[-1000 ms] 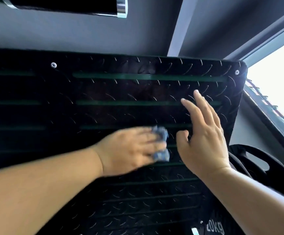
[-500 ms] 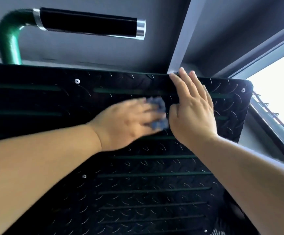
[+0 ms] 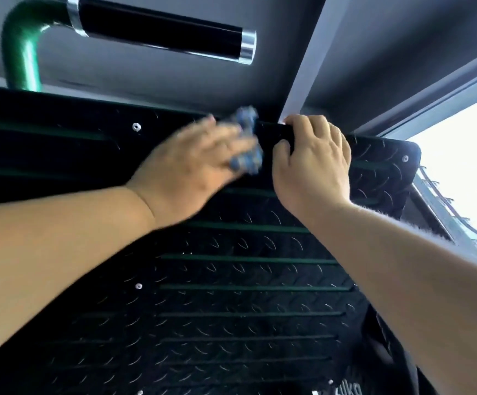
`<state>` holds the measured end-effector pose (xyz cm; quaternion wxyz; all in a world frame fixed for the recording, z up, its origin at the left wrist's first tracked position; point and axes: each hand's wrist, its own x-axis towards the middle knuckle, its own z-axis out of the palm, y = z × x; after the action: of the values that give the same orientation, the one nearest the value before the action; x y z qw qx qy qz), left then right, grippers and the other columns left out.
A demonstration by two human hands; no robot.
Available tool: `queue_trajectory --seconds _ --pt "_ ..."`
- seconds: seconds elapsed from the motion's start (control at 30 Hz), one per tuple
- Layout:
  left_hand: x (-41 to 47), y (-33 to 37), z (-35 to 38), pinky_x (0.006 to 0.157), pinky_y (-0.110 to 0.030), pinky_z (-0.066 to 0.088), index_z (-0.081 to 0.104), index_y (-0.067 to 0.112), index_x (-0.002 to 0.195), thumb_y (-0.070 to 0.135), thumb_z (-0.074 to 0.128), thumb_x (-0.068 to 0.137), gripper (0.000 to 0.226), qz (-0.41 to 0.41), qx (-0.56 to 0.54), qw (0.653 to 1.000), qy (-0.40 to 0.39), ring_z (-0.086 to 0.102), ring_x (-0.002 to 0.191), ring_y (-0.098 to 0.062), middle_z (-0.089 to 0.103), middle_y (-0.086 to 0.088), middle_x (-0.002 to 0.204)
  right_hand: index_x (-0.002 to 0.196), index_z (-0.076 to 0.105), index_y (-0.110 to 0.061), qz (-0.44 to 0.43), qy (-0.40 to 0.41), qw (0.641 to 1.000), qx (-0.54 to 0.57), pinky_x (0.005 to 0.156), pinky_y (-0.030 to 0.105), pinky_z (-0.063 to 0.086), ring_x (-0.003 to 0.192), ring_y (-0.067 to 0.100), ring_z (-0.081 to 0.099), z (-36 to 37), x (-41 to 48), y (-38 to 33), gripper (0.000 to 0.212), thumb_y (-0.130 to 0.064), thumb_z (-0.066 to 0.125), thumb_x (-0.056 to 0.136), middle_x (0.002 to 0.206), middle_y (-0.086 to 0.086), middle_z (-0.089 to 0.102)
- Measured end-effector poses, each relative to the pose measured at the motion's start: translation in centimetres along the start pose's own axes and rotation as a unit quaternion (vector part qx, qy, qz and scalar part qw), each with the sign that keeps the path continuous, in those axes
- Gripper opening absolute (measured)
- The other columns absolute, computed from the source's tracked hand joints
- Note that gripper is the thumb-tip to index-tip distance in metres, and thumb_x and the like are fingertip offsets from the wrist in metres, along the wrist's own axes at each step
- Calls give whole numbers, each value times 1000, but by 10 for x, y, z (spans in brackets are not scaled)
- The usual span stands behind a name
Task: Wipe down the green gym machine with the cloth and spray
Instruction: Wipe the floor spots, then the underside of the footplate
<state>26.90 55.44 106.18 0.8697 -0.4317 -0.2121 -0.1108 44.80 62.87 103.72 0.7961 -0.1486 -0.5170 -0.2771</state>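
The left hand grips the bunched blue cloth with its fingers curled round it, motion-blurred, and it has climbed from the middle of the black tread-patterned footplate a second ago to the plate's top rim, where the cloth now rubs. The right hand, which lay flat and spread on the plate face a second ago, has followed it up. Its fingers are now hooked over the top edge with the thumb pressed on the front, just beside the cloth, apparently steadying the plate. I judge the wiping has reached the upper border, so the face below looks largely covered. Above the rim stand the machine's green tube and its black grip, both untouched. A bright window lies to the right. No spray bottle is in view.
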Motion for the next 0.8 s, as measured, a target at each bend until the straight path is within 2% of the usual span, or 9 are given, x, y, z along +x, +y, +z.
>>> queue_trajectory --seconds 0.07,0.1,0.27,0.33,0.5,0.63,0.7,0.8 --pt "1 -13 -5 111 -52 31 64 10 123 8 38 93 40 -44 17 999 19 49 123 -39 54 -15 136 128 52 -23 30 12 999 22 116 32 16 128 17 35 3 0 -7 35 -26 41 94 128 -5 50" --pt "-8 -9 -2 111 -53 30 66 10 121 9 38 93 39 -31 13 999 11 49 123 -38 54 -14 136 126 52 -23 41 10 999 29 115 31 16 127 16 35 3 1 -8 34 -26 42 94 127 -6 50" --pt "-68 26 6 113 -42 29 73 17 108 12 36 96 39 136 -37 984 -106 53 123 -23 57 -1 135 123 50 -24 76 -29 996 40 110 29 17 126 15 35 -7 7 -16 32 -27 42 92 122 -8 47" --pt "-57 10 -1 111 -41 30 73 17 109 12 31 100 43 154 -20 983 -96 56 121 -24 58 -1 134 125 49 -23 86 -40 995 35 111 30 18 128 16 34 -7 7 -18 35 -28 42 91 122 -7 46" --pt "-13 -42 -13 109 -53 32 63 8 125 5 32 98 41 -28 23 999 21 48 123 -39 52 -18 137 133 45 -20 87 -20 996 32 116 33 15 134 16 28 1 -1 -20 43 -27 43 90 134 -5 44" --pt "-41 -6 1 113 -55 24 68 9 118 10 37 93 40 -32 11 999 -8 46 125 -36 51 -17 138 146 35 -18 85 -20 996 25 120 36 5 146 14 11 8 -8 -29 55 -24 42 91 153 -4 30" --pt "-61 13 8 114 -50 27 70 12 117 8 38 93 39 -4 -21 999 -35 52 121 -32 57 -13 132 148 33 -19 84 -24 996 20 121 37 1 147 13 7 8 -10 -30 57 -23 41 92 156 -4 26" --pt "-86 28 9 115 -43 30 74 17 106 14 40 97 35 108 -58 989 -87 54 121 -24 61 -4 127 149 30 -19 66 -46 996 24 120 37 -4 148 11 4 8 -12 -39 58 -23 41 92 157 -5 24"
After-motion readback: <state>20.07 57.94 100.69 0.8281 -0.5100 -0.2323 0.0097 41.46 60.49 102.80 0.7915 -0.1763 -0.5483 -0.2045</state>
